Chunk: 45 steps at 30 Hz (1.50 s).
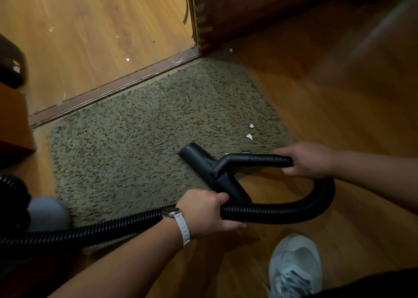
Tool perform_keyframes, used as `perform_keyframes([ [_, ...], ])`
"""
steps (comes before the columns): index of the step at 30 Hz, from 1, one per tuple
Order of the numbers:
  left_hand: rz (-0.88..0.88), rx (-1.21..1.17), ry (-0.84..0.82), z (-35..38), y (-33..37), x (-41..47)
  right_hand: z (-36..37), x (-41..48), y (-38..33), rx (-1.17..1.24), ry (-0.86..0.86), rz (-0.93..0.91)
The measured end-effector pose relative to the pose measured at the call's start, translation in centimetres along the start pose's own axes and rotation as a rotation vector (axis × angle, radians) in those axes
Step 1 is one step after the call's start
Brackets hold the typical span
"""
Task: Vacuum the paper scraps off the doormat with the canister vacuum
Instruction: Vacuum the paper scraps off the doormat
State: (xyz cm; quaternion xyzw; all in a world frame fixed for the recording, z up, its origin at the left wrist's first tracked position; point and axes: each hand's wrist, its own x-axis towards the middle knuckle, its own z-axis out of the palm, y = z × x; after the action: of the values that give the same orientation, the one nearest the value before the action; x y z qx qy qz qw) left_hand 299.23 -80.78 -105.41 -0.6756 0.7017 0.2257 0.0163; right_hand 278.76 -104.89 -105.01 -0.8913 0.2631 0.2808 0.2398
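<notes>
An olive, shaggy doormat lies on the wooden floor, with its far edge against a dark threshold strip. The black nozzle of the vacuum sits at the mat's near right corner. Two white paper scraps lie on the mat near its right edge, just beyond the nozzle and not touching it. More small white bits lie on the floor past the threshold. The right hand has its fingers wrapped round the stiff black tube that leads down to the nozzle. The left hand, with a white-strapped watch on its wrist, grips the ribbed hose, which loops behind the tube and runs off to the left. A pale grey shoe stands on the floor at the lower right.
</notes>
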Motion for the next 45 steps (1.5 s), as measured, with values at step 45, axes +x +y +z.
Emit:
perform_keyframes([
  [45, -0.034, 0.046, 0.010, 0.2, -0.6, 0.2, 0.4, -0.3, -0.4, 0.045, 0.145, 0.127],
])
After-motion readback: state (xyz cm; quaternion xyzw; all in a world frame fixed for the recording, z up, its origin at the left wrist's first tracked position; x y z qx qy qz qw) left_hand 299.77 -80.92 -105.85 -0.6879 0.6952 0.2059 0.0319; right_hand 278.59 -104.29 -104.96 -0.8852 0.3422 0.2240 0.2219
